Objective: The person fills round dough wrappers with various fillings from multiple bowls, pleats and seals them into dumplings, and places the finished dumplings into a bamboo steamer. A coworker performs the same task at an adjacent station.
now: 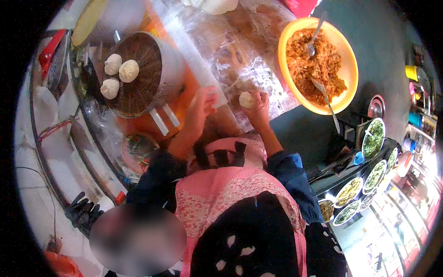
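A small pale dough piece (246, 100), seemingly a round bun, is gripped in the fingers of my right hand (259, 110) above a floured work surface (225, 65). My left hand (204, 104) appears blurred near the edge of that surface, its fingers slightly curled and nothing visible in them. To its left stands a round steamer with a woven base (147, 74). Three pleated buns sit grouped on the steamer's left side; one is the bun (129, 71) nearest its middle. A yellow-orange bowl (352, 83) of reddish-brown filling with two spoons lies right of my right hand.
A large lump of dough (211, 5) rests at the far edge. Several dishes of chopped greens, one a white-rimmed dish (373, 138), line the right side. A pink bowl (129, 155) stands below the steamer. Black gloves (83, 211) hang at lower left.
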A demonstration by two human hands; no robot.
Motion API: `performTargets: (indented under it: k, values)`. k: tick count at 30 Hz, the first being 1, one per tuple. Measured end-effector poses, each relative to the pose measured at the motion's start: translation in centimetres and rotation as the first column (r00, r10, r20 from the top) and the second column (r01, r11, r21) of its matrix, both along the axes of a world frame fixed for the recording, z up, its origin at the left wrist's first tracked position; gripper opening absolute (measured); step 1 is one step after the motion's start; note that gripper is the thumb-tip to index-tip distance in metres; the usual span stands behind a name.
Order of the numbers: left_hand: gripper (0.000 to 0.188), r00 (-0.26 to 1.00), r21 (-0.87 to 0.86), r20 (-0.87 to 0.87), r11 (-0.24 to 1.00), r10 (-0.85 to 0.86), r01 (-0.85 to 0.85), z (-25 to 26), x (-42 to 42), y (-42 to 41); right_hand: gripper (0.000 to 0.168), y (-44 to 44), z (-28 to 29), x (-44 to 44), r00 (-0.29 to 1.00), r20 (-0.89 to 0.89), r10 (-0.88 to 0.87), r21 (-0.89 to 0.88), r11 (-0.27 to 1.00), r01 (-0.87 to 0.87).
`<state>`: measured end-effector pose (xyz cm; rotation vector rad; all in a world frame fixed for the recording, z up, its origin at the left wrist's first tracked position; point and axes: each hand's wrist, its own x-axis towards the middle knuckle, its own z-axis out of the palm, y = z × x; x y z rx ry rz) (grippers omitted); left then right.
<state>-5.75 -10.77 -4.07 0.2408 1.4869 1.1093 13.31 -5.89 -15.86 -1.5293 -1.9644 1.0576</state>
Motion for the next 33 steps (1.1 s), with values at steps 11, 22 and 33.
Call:
performTargets:
  k: [11, 22, 33]
  values:
    - [0.038, 0.927, 0.365, 0.296, 0.924, -0.232, 0.114, 2.7, 7.0, 2.7, 0.068, 2.1, 18.7, 4.5, 0.845, -0.439, 0.303, 0.110, 0.952, -0.285]
    - [0.053, 0.901, 0.477, 0.410, 0.875, -0.140, -0.081, 9.1, 14.4, 4.4, 0.041, 2.4, 20.8, 8.5, 0.780, -0.624, -0.047, -0.053, 0.998, 0.018]
    - [0.040, 0.959, 0.481, -0.103, 0.830, -0.266, 0.282, 10.3, 16.8, 4.2, 0.040, 2.7, 22.0, 11.0, 0.861, -0.506, -0.049, -0.007, 0.999, 0.052]
